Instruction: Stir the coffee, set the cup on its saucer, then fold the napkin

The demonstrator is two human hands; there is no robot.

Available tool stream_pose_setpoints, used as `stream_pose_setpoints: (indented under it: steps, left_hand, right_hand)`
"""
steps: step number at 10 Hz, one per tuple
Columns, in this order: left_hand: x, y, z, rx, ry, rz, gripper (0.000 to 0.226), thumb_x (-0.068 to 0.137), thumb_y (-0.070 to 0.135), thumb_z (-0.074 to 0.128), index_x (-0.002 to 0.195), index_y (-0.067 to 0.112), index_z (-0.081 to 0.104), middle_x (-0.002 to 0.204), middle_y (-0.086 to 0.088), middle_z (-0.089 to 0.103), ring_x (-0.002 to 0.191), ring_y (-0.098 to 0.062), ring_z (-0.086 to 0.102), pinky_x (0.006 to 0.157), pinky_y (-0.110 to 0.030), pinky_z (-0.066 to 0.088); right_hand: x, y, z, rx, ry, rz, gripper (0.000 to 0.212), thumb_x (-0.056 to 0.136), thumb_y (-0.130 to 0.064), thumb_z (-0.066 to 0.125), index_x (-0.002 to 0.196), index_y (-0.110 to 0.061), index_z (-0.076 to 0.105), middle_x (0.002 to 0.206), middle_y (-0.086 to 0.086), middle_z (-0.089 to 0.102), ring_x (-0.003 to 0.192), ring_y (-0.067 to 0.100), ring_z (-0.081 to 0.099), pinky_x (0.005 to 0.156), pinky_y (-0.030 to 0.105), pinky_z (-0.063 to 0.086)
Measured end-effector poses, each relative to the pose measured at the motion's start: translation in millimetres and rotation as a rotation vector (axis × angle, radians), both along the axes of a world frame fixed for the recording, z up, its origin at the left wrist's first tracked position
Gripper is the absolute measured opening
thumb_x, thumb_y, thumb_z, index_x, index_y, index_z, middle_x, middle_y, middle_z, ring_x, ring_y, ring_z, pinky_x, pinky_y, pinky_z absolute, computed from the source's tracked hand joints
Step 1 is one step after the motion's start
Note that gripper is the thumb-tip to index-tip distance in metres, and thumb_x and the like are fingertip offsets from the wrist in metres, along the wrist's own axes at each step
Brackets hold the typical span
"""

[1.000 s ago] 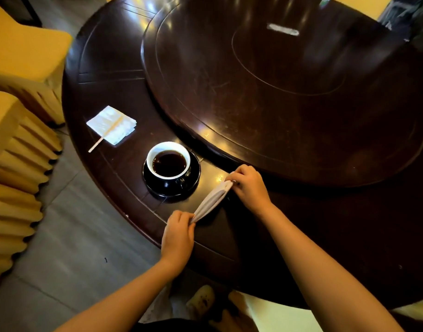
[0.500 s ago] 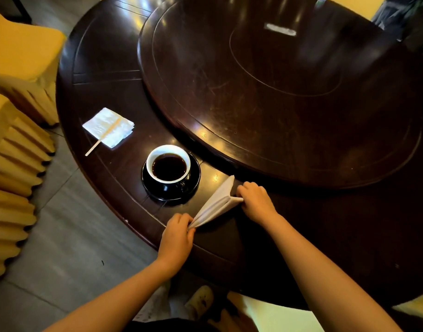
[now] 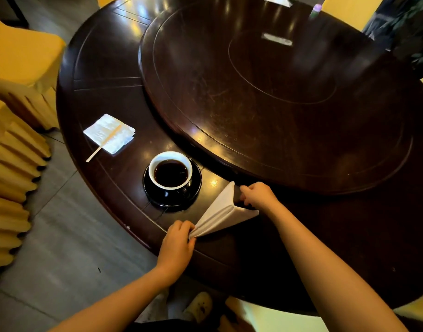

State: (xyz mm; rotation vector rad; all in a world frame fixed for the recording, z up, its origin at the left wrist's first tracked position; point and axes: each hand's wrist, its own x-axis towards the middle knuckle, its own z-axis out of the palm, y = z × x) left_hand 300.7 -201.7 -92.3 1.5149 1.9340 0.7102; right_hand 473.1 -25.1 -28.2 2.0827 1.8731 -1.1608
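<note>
A white cup (image 3: 170, 169) full of dark coffee stands on its black saucer (image 3: 196, 188) near the table's front edge. Just right of it lies a pale cloth napkin (image 3: 221, 213), partly folded, with one flap raised. My left hand (image 3: 178, 245) pinches the napkin's near corner. My right hand (image 3: 258, 195) holds its far edge beside the raised flap. A wooden stirrer (image 3: 103, 146) rests across a white paper napkin (image 3: 109, 133) to the left.
The dark round table (image 3: 105, 92) carries a large raised turntable (image 3: 277, 97) behind the cup. Yellow-covered chairs (image 3: 16, 130) stand close at the left. A small white strip (image 3: 276, 40) lies on the turntable's centre. Grey floor shows below the table edge.
The napkin has spread from a narrow strip into a wider shape with one flap raised. My right hand has drawn its end back toward me; my left hand stays pinched on the near corner.
</note>
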Motion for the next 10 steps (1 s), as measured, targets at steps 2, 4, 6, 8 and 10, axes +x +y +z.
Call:
stream_pose_setpoints:
  steps: [2,4,6,8,10]
  left_hand:
    - [-3,0,4,-0.068,-0.041,0.017,0.016,0.082,0.013,0.064,0.088,0.013,0.05,0.081,0.002,0.052,0.071,-0.014,0.048,0.064,-0.031,0.044]
    - [-3,-3,3,-0.07,-0.032,-0.006,0.022,0.084,0.013,0.062,0.083,0.019,0.04,0.079,0.002,0.05,0.071,-0.016,0.049,0.063,-0.03,0.042]
    - [-4,-2,4,-0.07,-0.006,-0.037,0.022,0.084,0.014,0.061,0.081,0.018,0.039,0.072,0.008,0.04,0.066,-0.013,0.043,0.059,-0.025,0.035]
    - [-10,2,5,-0.103,0.033,-0.133,0.021,0.081,0.016,0.063,0.079,0.018,0.042,0.076,0.008,0.04,0.069,-0.013,0.043,0.06,-0.024,0.035]
    - [-23,18,20,-0.27,0.022,-0.293,0.034,0.071,0.036,0.072,0.077,0.028,0.04,0.079,0.007,0.051,0.068,-0.005,0.047,0.06,-0.021,0.036]
  right_hand:
    - [-42,12,-14,-0.023,0.011,-0.043,0.039,0.088,-0.03,0.049,0.057,-0.012,0.037,0.057,0.004,0.037,0.05,0.018,0.036,0.05,0.03,0.023]
    - [-57,18,-20,0.056,0.029,-0.093,0.042,0.088,-0.025,0.052,0.051,-0.013,0.034,0.054,0.003,0.034,0.048,0.019,0.034,0.045,0.029,0.024]
    - [-55,19,-17,-0.037,-0.003,0.033,0.044,0.093,-0.028,0.045,0.053,-0.011,0.035,0.057,0.004,0.037,0.05,0.019,0.036,0.046,0.029,0.023]
    - [-28,0,4,-0.041,0.072,-0.009,0.06,0.1,-0.038,0.025,0.056,-0.007,0.052,0.067,0.01,0.06,0.074,0.03,0.057,0.072,0.031,0.039]
    - [14,-36,44,0.105,0.02,0.011,0.027,0.093,-0.033,0.045,0.101,-0.012,0.058,0.109,0.011,0.064,0.1,0.027,0.059,0.077,0.032,0.044]
